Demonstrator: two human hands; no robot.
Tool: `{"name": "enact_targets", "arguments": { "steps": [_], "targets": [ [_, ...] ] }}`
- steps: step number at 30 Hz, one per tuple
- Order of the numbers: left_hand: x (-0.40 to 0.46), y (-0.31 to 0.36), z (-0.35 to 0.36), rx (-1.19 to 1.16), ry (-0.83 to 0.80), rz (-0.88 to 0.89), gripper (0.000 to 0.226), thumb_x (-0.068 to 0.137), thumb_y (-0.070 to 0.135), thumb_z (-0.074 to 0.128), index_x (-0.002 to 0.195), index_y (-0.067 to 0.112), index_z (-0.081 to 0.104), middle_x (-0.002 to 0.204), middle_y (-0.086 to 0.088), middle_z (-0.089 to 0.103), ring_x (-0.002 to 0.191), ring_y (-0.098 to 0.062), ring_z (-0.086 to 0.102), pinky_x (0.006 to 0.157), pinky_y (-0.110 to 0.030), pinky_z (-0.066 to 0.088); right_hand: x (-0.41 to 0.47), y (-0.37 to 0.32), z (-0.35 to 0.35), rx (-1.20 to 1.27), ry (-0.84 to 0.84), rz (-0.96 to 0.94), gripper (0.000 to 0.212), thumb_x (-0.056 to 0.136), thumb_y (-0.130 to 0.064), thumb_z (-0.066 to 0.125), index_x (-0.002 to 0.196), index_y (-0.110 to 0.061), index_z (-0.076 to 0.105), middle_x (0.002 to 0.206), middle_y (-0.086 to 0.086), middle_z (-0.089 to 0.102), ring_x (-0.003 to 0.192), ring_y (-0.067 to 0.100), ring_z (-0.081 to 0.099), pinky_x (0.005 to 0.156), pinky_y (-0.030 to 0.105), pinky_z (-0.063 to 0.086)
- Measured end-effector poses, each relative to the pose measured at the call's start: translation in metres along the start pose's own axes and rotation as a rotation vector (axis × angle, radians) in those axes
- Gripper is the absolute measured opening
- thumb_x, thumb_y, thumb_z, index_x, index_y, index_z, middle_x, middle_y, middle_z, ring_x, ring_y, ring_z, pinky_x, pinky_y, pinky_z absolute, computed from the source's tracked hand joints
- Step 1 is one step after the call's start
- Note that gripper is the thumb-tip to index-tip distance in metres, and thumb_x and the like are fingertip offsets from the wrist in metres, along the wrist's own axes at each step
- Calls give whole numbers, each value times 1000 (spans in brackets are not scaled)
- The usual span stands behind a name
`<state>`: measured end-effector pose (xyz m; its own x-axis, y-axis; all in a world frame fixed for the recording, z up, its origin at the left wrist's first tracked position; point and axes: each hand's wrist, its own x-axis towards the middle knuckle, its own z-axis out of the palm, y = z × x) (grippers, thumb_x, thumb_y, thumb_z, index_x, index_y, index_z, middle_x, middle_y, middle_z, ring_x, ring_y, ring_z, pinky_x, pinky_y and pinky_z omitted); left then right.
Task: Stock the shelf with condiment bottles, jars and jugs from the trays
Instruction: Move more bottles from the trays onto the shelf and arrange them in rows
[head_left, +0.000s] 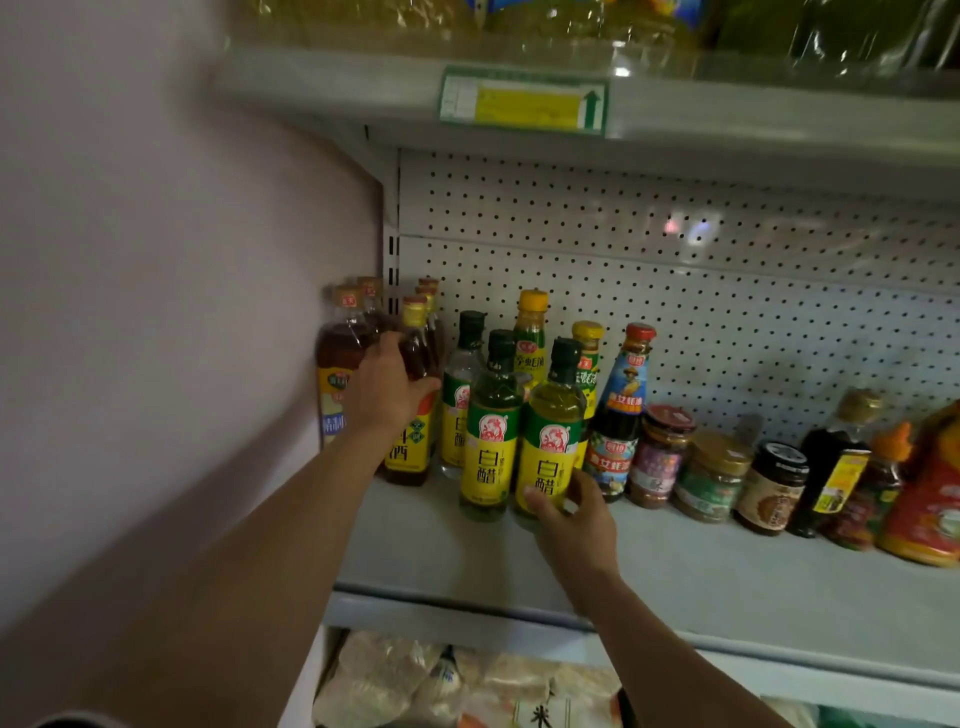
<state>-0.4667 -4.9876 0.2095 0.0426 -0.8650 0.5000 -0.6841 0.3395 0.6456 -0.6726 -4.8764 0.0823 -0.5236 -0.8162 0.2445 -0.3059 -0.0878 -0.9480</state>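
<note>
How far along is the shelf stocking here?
Well underway: bottles and jars already line the shelf along its back. In hand: the left hand holds a dark bottle among the leftmost group, and the right hand grips a yellow-labelled vinegar bottle. The shelf's front remains bare; no trays show, so the remainder is unknown.

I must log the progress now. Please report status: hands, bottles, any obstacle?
Left hand grips dark-brown cooking-wine bottle. Right hand holds yellow-labelled green-capped vinegar bottle, upright on grey shelf. Neighbouring bottles crowd close.
</note>
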Motion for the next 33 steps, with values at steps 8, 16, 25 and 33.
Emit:
{"name": "enact_targets", "arguments": {
  "steps": [8,16,25,33],
  "targets": [
    [-55,-11,17,-196,245,36,68,80,43,77,134,19,45,126,-1,55,108,-15,58,76,-19,43,5,5,-4,-28,-39,0,46,81,-40,79,122,-27,62,107,-13,70,97,-2,62,79,24,49],
    [-107,-32,76,-375,-298,-143,92,65,51,87,141,23,44,134,11,56,117,-9,56,101,-38,48,7,8,-4,-103,-16,-44,48,82,-46,77,123,-27,62,108,-9,71,99,8,65,86,32,54],
    [-100,-21,92,-375,-321,-142,68,73,28,87,130,21,51,126,4,64,108,-8,59,87,-22,43,7,10,-4,-97,-26,-43,54,82,-46,77,128,-25,59,113,-7,70,102,10,65,90,36,56],
    [-101,-35,96,-416,-131,-209,64,77,28,84,131,19,50,120,6,60,106,-9,55,84,-26,43,8,11,-4,-99,-36,-26,58,82,-47,76,132,-23,57,117,-5,69,105,12,64,92,37,55]
  ]
}}
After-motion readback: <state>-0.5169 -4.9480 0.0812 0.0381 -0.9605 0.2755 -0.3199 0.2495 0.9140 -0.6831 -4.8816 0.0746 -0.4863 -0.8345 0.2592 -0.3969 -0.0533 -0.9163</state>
